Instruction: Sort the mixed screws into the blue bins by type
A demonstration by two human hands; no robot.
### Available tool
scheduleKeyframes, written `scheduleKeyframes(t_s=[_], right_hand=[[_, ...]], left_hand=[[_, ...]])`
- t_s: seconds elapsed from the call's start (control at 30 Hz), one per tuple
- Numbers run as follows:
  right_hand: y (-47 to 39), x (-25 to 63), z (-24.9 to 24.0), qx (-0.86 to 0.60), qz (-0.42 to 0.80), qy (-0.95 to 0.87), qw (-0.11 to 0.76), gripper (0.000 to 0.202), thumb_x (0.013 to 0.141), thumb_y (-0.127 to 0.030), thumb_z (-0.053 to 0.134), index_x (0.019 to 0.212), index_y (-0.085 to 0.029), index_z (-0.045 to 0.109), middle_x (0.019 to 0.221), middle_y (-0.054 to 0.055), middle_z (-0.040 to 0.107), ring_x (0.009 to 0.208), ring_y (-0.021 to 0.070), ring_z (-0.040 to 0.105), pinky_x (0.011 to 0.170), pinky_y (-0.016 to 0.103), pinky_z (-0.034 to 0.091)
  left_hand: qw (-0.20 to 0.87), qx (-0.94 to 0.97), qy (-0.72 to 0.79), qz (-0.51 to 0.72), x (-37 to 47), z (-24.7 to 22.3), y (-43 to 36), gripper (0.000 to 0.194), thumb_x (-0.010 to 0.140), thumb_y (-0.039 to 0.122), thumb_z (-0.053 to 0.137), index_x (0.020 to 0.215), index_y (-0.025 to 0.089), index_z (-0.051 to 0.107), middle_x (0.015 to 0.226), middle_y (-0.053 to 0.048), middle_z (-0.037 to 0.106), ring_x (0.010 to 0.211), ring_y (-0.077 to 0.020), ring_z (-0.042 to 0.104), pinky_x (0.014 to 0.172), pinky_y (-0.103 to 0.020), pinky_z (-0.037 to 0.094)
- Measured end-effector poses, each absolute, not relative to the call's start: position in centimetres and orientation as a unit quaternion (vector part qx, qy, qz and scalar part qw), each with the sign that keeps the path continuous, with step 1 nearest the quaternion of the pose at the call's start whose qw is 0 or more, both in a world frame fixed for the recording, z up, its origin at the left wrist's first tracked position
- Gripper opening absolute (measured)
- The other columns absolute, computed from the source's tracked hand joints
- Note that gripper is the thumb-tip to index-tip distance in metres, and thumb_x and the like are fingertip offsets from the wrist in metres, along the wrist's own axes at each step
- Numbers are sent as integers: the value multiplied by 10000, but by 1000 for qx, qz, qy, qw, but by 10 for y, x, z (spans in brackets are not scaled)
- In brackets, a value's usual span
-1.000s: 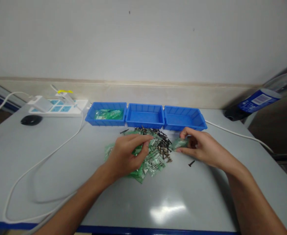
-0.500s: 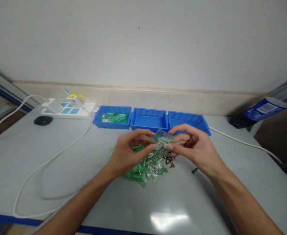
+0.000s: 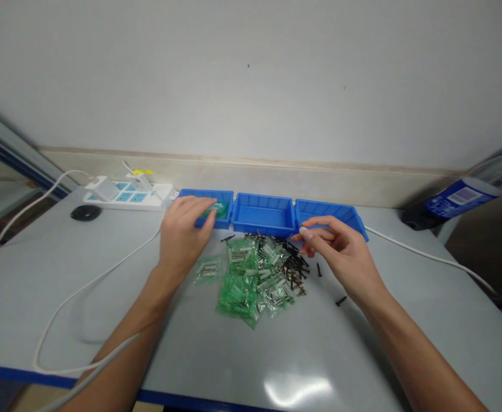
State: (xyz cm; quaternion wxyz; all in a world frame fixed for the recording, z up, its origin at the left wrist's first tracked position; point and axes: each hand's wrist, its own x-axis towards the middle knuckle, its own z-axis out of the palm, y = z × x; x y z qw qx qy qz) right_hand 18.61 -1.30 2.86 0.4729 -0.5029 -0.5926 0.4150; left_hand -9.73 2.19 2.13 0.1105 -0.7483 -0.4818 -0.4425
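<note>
My left hand reaches over the left blue tray, thumb and fingers apart. Green plastic packets lie in that tray beside the fingertips, partly hidden by the hand. My right hand hovers in front of the right blue tray; its fingers curl and the thumb meets them, with nothing visible in the pinch. Between the hands lies a pile of small green-tinted clear bags of metal pins or screws. Loose black screws and bronze-coloured screws sit at the pile's right side.
A middle blue tray stands between the other two. At the back left are a power strip with plugs, a black mouse and a white cable. A dark drink bottle leans at the far right.
My left hand has moved left and back from the middle to the left tray. The clear bag that both hands held is out of my right hand, which stays near its place.
</note>
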Motion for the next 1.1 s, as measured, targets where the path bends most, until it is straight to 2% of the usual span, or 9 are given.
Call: scheduleKeyframes(t_s=[0.07,0.2,0.37,0.5,0.57,0.67,0.77,0.93,1.1], right_hand=[[-16,197,27,-542,341,-637,430,287,891,-478,665,983,-207,640,826,50,727,591,147,627,534,280,496],[-36,236,24,-591,207,-745,230,182,869,-366,658,981,-224,636,872,38,683,524,135,589,539,304,481],[-64,278,9,-566,290,-761,129,407,731,-203,705,1121,-246,598,1036,46,657,594,139,649,588,294,561],[-60,270,-1,-560,353,-736,139,295,792,-209,650,1084,-224,609,888,33,678,641,161,664,598,284,569],[-50,258,-1,-551,359,-737,156,267,812,-224,643,1078,-218,620,829,27,688,677,177,674,637,301,571],[-34,241,3,-547,348,-736,195,155,818,-226,642,971,-207,627,815,33,700,689,186,675,655,317,566],[-28,229,6,-554,295,-738,247,77,844,-210,610,918,-207,629,870,52,719,748,201,695,711,338,566],[-43,214,5,-530,187,-765,314,154,912,-212,568,1050,-216,636,950,70,697,815,212,679,743,357,556],[-51,206,-9,-420,112,-855,284,590,862,-452,704,1367,-233,493,1422,165,494,1316,352,478,1064,552,432]], left_hand=[[109,-773,-462,-420,-96,17,24,174,902,168,644,1046,185,739,1042,-86,776,994,-260,677,950,-474,534],[42,-829,-356,-430,-76,13,15,169,904,121,620,1025,193,714,994,-55,774,951,-212,672,905,-407,560],[-33,-881,-270,-386,-50,11,-2,190,908,89,610,1058,179,686,1005,-62,758,987,-210,643,884,-392,574],[-86,-896,-257,-353,-43,13,-13,182,914,118,614,1069,188,677,1010,-63,738,1000,-215,624,924,-399,552],[-111,-911,-248,-309,-44,15,-17,203,901,250,688,1093,184,670,1044,-85,708,1019,-236,608,945,-417,528],[-121,-936,-234,-232,-44,15,-18,531,767,519,809,1146,182,652,1111,-119,648,1035,-278,571,906,-430,510],[-94,-949,-227,-198,-43,9,-16,658,681,615,830,1137,179,644,1079,-116,627,979,-282,555,851,-420,494],[-31,-949,-210,-232,-42,-5,-11,605,780,658,721,1134,175,631,1021,-109,639,954,-275,550,842,-408,461],[29,-937,-216,-274,-46,-11,-4,514,858,624,657,1087,164,633,969,-103,648,935,-266,554,834,-405,466]])
